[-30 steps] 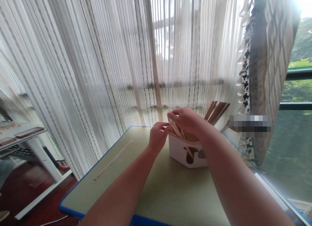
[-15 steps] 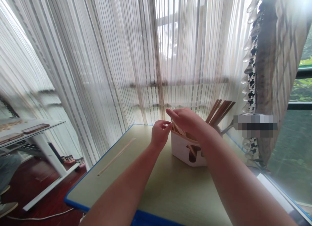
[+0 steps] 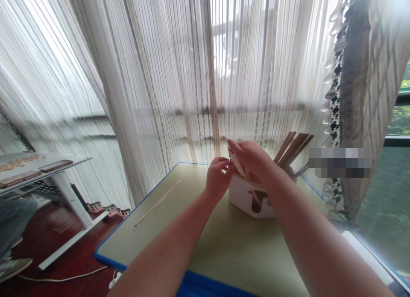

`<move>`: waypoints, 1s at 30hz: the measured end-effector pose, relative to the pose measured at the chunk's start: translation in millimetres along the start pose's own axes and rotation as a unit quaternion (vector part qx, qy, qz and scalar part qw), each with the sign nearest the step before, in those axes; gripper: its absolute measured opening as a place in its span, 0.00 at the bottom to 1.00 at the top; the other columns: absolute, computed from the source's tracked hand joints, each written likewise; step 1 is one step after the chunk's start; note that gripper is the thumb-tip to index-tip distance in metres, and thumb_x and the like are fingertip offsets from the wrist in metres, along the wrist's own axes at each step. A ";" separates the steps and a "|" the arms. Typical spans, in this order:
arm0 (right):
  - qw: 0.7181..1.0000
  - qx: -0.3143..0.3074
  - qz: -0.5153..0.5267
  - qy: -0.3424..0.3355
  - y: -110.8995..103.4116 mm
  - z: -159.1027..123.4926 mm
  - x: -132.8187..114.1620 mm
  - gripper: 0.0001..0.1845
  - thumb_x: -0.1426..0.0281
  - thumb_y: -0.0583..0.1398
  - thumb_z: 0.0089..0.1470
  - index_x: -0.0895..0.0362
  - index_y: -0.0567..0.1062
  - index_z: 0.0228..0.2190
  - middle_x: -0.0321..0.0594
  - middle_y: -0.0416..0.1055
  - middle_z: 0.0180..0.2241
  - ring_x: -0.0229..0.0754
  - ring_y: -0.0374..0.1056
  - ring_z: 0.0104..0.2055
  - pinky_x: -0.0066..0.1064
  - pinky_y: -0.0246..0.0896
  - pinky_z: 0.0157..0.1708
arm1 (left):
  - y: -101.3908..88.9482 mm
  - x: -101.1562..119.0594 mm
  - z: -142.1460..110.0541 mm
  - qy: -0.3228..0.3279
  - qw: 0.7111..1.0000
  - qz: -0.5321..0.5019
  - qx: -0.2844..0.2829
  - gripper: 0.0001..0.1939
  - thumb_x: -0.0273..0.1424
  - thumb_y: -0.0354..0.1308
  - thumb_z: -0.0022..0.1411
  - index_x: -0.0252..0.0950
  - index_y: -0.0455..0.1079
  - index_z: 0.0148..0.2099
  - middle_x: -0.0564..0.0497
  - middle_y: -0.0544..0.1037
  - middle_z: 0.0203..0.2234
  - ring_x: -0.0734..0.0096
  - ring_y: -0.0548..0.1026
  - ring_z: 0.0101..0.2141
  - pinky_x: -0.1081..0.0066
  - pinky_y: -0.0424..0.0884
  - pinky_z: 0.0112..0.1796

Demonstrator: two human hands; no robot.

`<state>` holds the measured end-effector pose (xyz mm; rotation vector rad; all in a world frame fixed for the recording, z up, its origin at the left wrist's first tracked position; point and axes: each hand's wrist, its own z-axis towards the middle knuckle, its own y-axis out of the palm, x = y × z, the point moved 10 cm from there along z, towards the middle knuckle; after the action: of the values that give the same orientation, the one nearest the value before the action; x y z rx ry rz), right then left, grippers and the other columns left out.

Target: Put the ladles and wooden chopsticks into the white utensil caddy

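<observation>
A white holder box (image 3: 243,196) stands at the far side of a green table (image 3: 224,245). Light wooden chopsticks (image 3: 239,168) lean at its left end and dark brown chopsticks (image 3: 293,147) stick out at the right. My right hand (image 3: 253,157) reaches over the box with fingers closed around the light chopsticks. Just left of the box, my left hand (image 3: 218,179) curls its fingertips against the same chopsticks. A single light chopstick (image 3: 158,202) lies flat on the table's left part.
Sheer striped curtains (image 3: 179,83) hang close behind the table, and a heavy patterned drape (image 3: 358,96) hangs at the right by the window. A white desk (image 3: 41,169) stands lower left above a dark red floor with a cable.
Both hands stay at the box on the light chopsticks, only shifting slightly. The view has swung a little to the left.
</observation>
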<state>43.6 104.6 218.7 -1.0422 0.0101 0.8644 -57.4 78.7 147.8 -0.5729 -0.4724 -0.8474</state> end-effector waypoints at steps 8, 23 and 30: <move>0.973 0.109 0.172 0.108 -9.7 7.8 47.3 0.31 0.50 0.44 0.56 0.59 0.76 0.27 0.44 0.75 0.29 0.43 0.69 0.31 0.31 0.57 0.30 | -0.8 8.9 -0.7 0.030 0.999 0.010 -0.015 0.10 0.32 0.53 0.60 0.36 0.75 0.38 0.47 0.75 0.38 0.71 0.74 0.36 0.73 0.72 0.32; 0.946 0.052 0.272 0.170 20.2 12.2 64.2 0.39 0.40 0.42 0.49 0.58 0.75 0.21 0.47 0.74 0.23 0.43 0.69 0.24 0.33 0.62 0.26 | -0.2 3.1 0.3 0.038 0.999 0.020 0.006 0.09 0.30 0.53 0.60 0.36 0.74 0.37 0.49 0.75 0.36 0.74 0.72 0.32 0.74 0.71 0.32; 0.947 0.085 0.269 0.152 6.5 26.4 65.7 0.32 0.47 0.47 0.53 0.61 0.76 0.23 0.47 0.75 0.25 0.40 0.70 0.24 0.29 0.62 0.24 | -13.1 0.4 4.7 0.043 0.994 0.051 0.086 0.09 0.30 0.52 0.60 0.34 0.72 0.33 0.47 0.74 0.35 0.73 0.72 0.34 0.73 0.70 0.33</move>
<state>74.2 166.6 202.1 -1.0134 0.6464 1.1589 -68.5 74.6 155.2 -0.3974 -0.4280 -0.7229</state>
